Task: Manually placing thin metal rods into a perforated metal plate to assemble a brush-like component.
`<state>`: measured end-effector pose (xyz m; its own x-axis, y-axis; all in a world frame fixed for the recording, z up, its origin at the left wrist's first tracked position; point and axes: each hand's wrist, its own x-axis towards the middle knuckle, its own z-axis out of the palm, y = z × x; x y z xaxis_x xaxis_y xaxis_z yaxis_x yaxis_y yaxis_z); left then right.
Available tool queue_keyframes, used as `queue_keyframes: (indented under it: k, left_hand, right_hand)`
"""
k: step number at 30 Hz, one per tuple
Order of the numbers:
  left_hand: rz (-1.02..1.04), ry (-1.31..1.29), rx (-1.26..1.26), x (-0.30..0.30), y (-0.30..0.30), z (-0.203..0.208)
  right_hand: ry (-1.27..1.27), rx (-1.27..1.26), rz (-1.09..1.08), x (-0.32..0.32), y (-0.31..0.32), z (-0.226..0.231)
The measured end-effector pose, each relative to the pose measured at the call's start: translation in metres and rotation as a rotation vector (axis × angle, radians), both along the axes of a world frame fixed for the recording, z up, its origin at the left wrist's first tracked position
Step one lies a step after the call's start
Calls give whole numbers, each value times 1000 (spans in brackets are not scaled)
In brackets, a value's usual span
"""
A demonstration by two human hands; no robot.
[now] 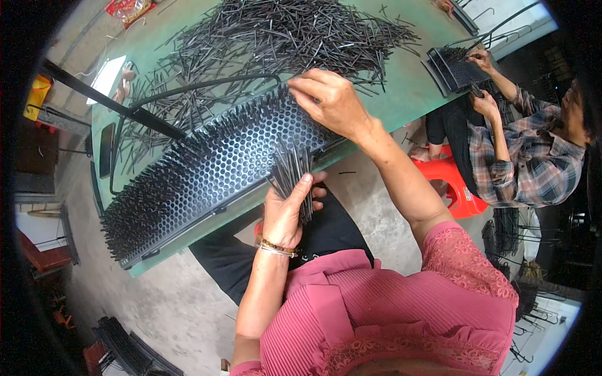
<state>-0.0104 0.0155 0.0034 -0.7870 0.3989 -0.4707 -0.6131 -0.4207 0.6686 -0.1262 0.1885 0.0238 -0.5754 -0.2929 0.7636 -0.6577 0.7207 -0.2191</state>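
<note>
My left hand (pixel 287 210) is closed round a bundle of thin dark sticks (pixel 292 168), which fan out upward over the near edge of a long, curved perforated panel (pixel 216 164). Rows of short upright dark sticks (pixel 141 194) fill the panel's left end and run along its far side; bare round holes show across its middle. At the panel's far right part, my right hand (pixel 326 100) has its fingertips pinched together beside the upright sticks. What lies between those fingertips is too small to make out.
A large heap of loose dark sticks (pixel 295 34) covers the back of the green table (pixel 401 106). A black bent rod frame (pixel 200 84) arches over the panel's far side. At the right, a co-worker in a plaid shirt (pixel 527 156) works at a similar panel (pixel 454 69), near a red stool (pixel 448 178).
</note>
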Motion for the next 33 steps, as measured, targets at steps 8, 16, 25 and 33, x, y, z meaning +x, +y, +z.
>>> queue_keyframes:
  k: [8,16,25,33]
  left_hand:
    - [30,11,21,0,-3,4]
    - [-27,118,28,0,1,10]
    - [-63,124,2,3,7,1]
    - [-53,100,-25,-3,10,-1]
  right_hand:
    - [-442,-234,-10,19,-4,20]
    - [-1295,-624,264,52,-3,25]
    - [-1288,-604,258,53,13,19]
    - [-524,-688,-38,19,30,33]
